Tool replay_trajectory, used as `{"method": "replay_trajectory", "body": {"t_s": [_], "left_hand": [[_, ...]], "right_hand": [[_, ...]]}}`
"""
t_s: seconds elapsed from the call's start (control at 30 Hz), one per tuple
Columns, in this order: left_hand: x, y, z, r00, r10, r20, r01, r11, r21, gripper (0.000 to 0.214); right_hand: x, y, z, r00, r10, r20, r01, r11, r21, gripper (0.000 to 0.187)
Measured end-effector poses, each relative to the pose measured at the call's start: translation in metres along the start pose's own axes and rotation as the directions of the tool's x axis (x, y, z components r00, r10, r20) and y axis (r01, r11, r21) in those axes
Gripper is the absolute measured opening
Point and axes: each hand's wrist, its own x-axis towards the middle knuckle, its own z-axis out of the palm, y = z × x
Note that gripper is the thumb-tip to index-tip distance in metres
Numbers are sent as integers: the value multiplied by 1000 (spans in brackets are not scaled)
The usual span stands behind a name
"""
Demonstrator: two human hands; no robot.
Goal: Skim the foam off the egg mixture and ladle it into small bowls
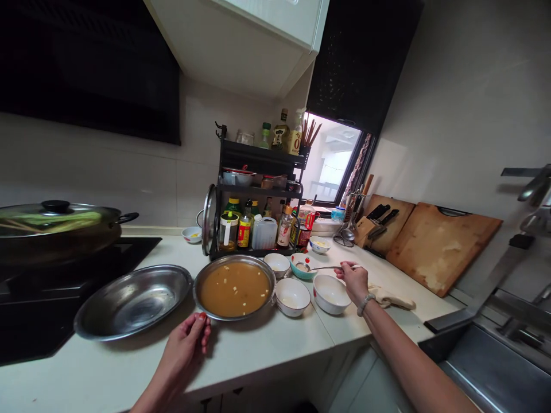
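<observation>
My right hand [355, 279] pinches the handle of a metal spoon [322, 268] whose bowl rests in a small teal bowl [301, 266]. My left hand [188, 338] grips the near rim of a steel bowl of brown broth [235, 287] with pale bits floating in it. Three white bowls stand around: one [292, 296] right of the broth, one [330, 293] just under my right hand, one [277, 264] behind them.
An empty oval steel dish [132, 301] lies left of the broth. A lidded pan [54, 226] sits on the black cooktop [26, 321]. A spice rack [258, 201] with bottles stands behind. Cutting boards [439, 244], a knife block [373, 226] and a sink [495, 361] are at right.
</observation>
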Motion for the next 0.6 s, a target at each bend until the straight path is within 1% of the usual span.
{"method": "replay_trajectory", "body": {"t_s": [0.2,0.37,0.5,0.6], "left_hand": [[0,0,0,1000,-8,-11,8,1000,-7,39],[3,-4,-3,1000,-5,7,5,1000,-7,39],[7,-8,-6,1000,-11,19,12,1000,-10,41],[8,-9,-7,1000,-21,20,21,1000,-10,43]], "right_hand": [[-1,-13,-4,1000,-8,-17,8,999,47,22],[-5,-23,-2,1000,-12,-23,13,997,72,20],[-11,-33,1,1000,-24,4,23,995,96,22],[-18,-40,6,998,-41,51,35,993,112,25]]}}
